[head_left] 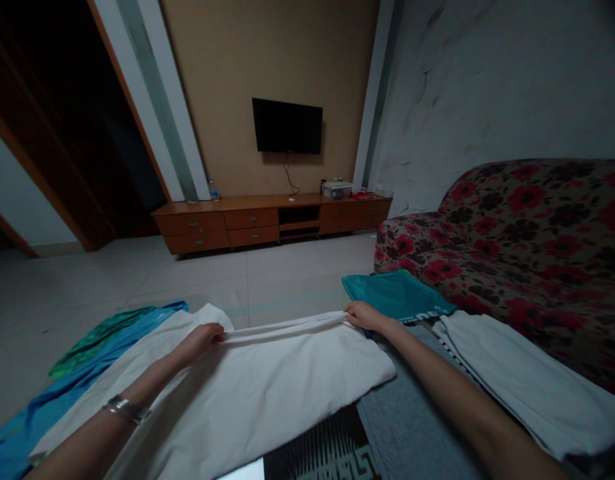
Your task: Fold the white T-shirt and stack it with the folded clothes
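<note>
A white garment (287, 380) lies spread in front of me, with a folded band along its far edge. My left hand (207, 339) is closed on that edge at its left end, a metal bracelet round the wrist. At the right end of the same edge, my right hand (362, 315) pinches the cloth. Between the two hands the edge is drawn fairly straight. The garment's kind cannot be made out for certain. Under its right part lie a grey cloth (417, 407) and a dark patterned cloth (332, 443).
Blue and green clothes (112, 340) lie at the left. A teal item (394, 293) and a folded white cloth (527, 380) lie at the right, beside a floral sofa (512, 227). A wooden TV cabinet (252, 223) stands across the tiled floor, under a television (288, 127).
</note>
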A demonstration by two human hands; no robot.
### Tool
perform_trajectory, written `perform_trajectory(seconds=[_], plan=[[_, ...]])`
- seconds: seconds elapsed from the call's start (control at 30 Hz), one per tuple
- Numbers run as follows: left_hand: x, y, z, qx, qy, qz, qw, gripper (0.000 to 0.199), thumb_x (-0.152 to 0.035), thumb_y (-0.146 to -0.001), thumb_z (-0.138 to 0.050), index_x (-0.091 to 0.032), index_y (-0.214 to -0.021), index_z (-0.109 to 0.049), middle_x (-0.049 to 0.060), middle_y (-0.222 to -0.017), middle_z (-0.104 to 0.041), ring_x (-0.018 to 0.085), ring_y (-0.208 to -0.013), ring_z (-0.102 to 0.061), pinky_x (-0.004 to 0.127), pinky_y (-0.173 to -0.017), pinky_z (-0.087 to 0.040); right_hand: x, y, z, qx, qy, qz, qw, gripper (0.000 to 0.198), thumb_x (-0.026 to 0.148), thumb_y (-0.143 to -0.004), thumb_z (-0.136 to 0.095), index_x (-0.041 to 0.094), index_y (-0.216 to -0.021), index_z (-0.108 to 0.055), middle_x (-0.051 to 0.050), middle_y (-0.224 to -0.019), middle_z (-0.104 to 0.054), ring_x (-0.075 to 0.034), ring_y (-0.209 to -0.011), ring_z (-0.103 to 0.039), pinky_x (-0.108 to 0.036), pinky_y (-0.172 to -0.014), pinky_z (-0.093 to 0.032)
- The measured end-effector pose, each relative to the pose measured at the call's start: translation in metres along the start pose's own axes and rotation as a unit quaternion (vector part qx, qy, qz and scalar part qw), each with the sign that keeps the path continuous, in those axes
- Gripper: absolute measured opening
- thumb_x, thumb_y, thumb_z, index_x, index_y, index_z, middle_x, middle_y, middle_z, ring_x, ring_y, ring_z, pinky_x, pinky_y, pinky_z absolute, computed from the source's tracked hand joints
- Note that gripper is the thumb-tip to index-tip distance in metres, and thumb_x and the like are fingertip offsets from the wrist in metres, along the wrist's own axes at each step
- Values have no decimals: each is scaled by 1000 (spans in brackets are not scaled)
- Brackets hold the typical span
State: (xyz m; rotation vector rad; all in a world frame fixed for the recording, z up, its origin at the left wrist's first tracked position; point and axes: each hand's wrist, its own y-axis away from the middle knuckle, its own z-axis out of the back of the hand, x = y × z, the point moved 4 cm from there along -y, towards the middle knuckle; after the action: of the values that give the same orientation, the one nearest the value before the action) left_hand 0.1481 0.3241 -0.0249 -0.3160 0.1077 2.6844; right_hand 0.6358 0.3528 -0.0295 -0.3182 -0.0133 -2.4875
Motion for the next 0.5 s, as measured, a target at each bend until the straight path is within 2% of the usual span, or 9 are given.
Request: perform_trajectory(seconds=[0.1, 0.3, 0.5], plan=[[0, -1, 1, -9, -29, -1, 1000, 12, -16, -66, -47, -15, -67, -58, 5, -75, -61, 17, -71, -51, 25, -67, -33, -4, 0, -2, 2, -3, 1, 1000, 27, 14, -83, -48, 12, -87, -75, -11, -95, -72, -19, -87, -63, -24, -78, -44], [5, -4, -7, -23, -58, 1, 998, 13, -14, -66, -45, -15, -67, -58, 5, -73, -60, 17, -70, -52, 25, -66, -32, -9, -1, -7, 0, -3, 16, 1000, 21, 18, -82, -55, 13, -87, -75, -12, -106, -69, -20, -99, -60, -27, -87, -43], [2, -1, -2, -33, -45, 8, 998, 11, -15, -65, -47, -15, -66, -58, 5, -74, -61, 17, -70, -52, 26, -66, -34, -9, -4, -3, -50, 6, -15, 999, 20, 14, -83, -55, 12, -88, -74, -13, -95, -70, -21, -96, -60, -29, -85, -43]])
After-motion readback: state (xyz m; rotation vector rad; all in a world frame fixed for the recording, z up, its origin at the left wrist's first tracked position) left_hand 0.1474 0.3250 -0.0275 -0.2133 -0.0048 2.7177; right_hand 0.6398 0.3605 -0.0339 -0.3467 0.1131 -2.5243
